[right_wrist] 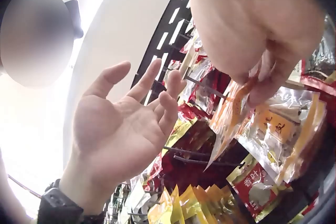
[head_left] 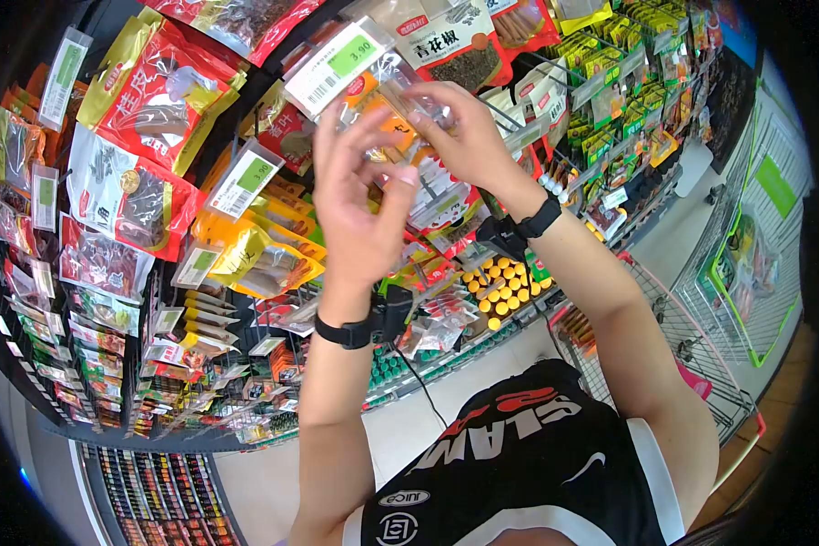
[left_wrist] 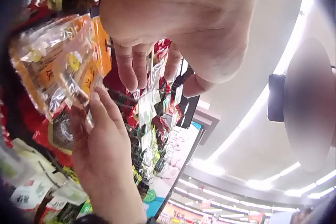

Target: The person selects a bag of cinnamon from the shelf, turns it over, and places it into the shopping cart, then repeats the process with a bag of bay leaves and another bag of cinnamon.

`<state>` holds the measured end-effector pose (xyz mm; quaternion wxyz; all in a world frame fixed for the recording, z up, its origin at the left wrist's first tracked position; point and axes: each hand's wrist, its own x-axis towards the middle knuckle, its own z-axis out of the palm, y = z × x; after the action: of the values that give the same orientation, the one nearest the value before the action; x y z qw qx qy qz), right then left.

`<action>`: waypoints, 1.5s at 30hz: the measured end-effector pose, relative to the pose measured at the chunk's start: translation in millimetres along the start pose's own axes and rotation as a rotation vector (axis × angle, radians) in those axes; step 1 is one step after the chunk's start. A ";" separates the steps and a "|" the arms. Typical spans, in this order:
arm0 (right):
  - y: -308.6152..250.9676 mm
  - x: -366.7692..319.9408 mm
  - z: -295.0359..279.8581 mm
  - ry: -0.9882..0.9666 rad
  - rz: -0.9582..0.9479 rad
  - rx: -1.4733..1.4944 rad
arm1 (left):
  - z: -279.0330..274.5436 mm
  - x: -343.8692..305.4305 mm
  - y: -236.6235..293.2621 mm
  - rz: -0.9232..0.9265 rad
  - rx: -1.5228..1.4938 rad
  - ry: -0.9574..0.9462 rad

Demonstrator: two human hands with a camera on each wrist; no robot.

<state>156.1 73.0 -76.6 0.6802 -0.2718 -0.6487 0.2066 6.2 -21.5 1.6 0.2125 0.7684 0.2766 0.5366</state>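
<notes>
My right hand (head_left: 469, 136) pinches the edge of a clear spice packet with an orange label (right_wrist: 233, 111), thumb against fingers. In the left wrist view the same right hand (left_wrist: 102, 153) holds this packet (left_wrist: 76, 69) in front of similar orange packets (left_wrist: 34, 58) hanging on the rack. My left hand (head_left: 364, 205) is raised close beside it, with its fingers spread and slightly bent. Nothing lies in the palm of the left hand (right_wrist: 123, 124) in the right wrist view. A price tag (head_left: 341, 68) partly covers the packets in the head view.
Hooks hold many spice bags, among them a red and gold bag (head_left: 159, 91) and yellow bags (head_left: 255, 250). Metal hooks (right_wrist: 197, 155) stick out below the right hand. Yellow-capped bottles (head_left: 505, 291) stand lower down. A shopping cart (head_left: 692, 346) is at my right side.
</notes>
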 end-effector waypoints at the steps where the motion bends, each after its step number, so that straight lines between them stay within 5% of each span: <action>1: 3.0 1.0 0.8 0.002 -0.010 -0.011 | 4.7 -4.4 -2.3 -0.002 0.012 -0.026; 8: 26.3 8.7 6.4 -0.081 -0.050 -0.087 | 38.8 -49.7 -25.3 -0.102 0.074 -0.281; 16: 17.3 -17.3 -8.2 -0.194 -0.110 -0.382 | 57.1 -83.3 -31.9 -0.144 -0.027 -0.210; 20: -17.1 -57.0 -43.5 -0.129 0.015 -0.190 | 65.8 -110.3 -38.6 -0.068 -0.036 -0.217; 23: -13.3 -113.2 -86.6 -0.145 0.134 -0.029 | 76.8 -143.2 -37.5 -0.183 -0.113 -0.289; 27: 31.8 -231.7 -162.5 -0.038 0.624 0.002 | 77.3 -213.5 -75.8 -0.417 -0.198 -0.378; 31: 77.7 -374.8 -254.1 0.054 1.013 -0.408 | 77.5 -271.7 -91.0 -0.652 -0.263 -0.395; 34: 111.4 -489.1 -294.0 -0.156 1.242 -0.721 | 93.5 -291.5 -97.1 -0.738 -0.280 -0.448; 37: 132.5 -570.8 -284.2 -0.368 1.492 -0.722 | 118.0 -286.3 -92.2 -0.720 -0.296 -0.544; 39: 137.4 -600.2 -260.0 -0.310 1.590 -0.500 | 137.4 -274.3 -85.3 -0.647 -0.299 -0.608; 45: 137.3 -636.7 -209.8 -0.412 1.636 -0.492 | 157.7 -251.2 -72.9 -0.598 -0.299 -0.773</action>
<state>328.0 -246.5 -656.8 0.1102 -0.7477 -0.3863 0.5287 72.3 -135.1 -274.1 0.5512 0.7592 0.3056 0.1627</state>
